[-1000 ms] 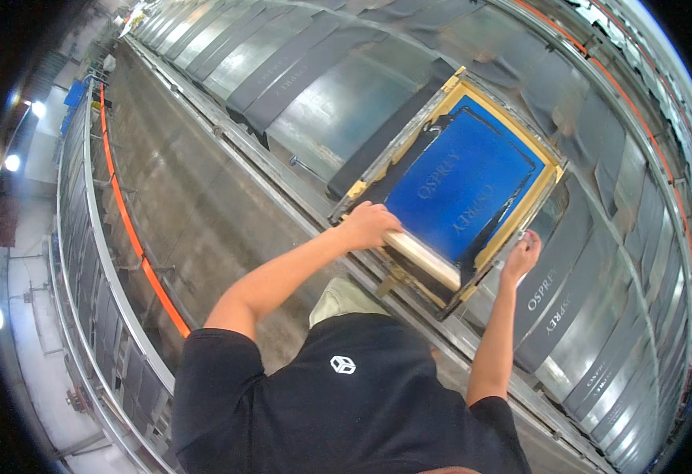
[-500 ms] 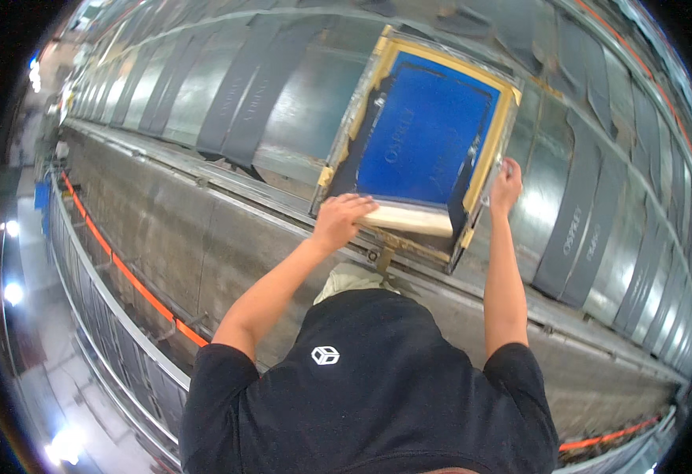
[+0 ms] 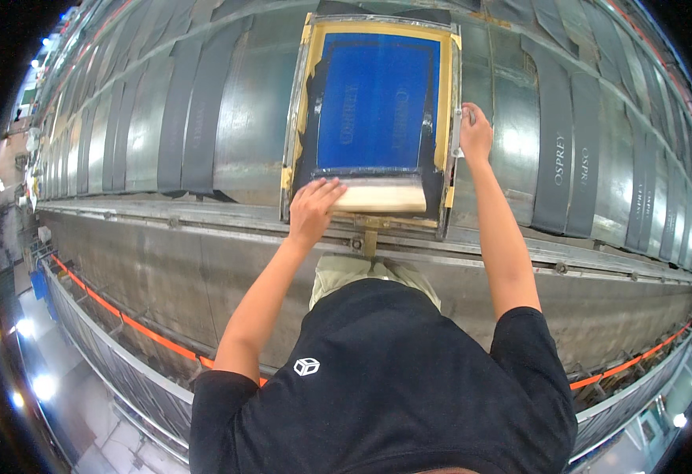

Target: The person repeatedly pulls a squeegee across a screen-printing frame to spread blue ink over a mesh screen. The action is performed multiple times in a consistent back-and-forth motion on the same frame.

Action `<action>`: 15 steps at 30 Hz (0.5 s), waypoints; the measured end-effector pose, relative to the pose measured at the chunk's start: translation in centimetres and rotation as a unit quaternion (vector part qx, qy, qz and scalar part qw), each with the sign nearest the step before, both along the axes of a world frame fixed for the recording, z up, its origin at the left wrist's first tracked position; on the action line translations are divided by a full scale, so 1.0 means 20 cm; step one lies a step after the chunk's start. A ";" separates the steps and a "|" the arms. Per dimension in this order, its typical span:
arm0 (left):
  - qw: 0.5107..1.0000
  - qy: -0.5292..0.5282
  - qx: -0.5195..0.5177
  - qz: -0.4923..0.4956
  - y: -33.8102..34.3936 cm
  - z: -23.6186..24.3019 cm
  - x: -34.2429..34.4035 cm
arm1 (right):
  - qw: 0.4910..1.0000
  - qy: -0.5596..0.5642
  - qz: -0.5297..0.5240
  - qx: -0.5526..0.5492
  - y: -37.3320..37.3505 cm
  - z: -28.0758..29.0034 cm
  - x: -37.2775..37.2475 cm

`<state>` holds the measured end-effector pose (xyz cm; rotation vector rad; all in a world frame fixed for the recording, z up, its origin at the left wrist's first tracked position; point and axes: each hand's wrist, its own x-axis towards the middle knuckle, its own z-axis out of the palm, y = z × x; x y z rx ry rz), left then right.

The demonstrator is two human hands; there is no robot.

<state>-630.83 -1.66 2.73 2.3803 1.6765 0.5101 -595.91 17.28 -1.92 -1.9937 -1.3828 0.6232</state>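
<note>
A screen-printing frame with a blue mesh and yellow tape along its edges lies on a long glossy table. Across its near end rests a squeegee with a pale wooden grip. My left hand is closed over the squeegee's left end, fingers on top; the thumb is hidden. At the frame's right side, my right hand curls round a small metal side handle attached to the frame. Dark ink or film borders the mesh near the squeegee.
Dark printed fabric strips lie on the table to both sides of the frame. A metal rail runs along the table's near edge. An orange cable and a grey railing curve along behind me.
The view has turned, so the frame looks straighter and sits further left. Both hands keep their places at the squeegee and the frame's side.
</note>
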 end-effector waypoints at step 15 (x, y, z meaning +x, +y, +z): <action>0.979 0.029 -0.200 -0.018 1.76 0.23 0.00 | 0.923 -0.194 0.330 -0.035 0.71 0.46 -0.24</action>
